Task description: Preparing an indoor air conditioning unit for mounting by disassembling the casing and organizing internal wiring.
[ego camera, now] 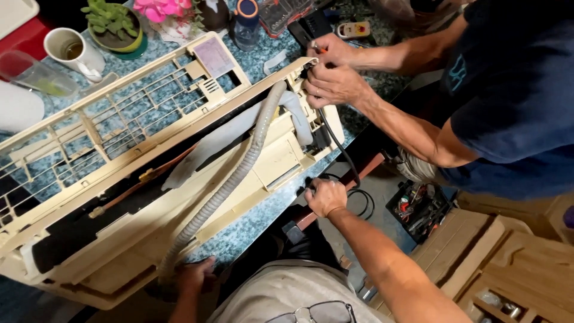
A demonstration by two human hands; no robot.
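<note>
The yellowed air-conditioner casing (149, 179) is taking up most of the speckled worktop (263, 212), leaving only a narrow bare strip along the near edge. The ribbed drain hose (233, 179) is running diagonally across the casing, blocking a straight pass. A co-worker's two hands (332, 72) are crowding the casing's far end. A mug (72, 51), potted succulent (113, 24) and bottle (246, 24) are lining the far side.
</note>
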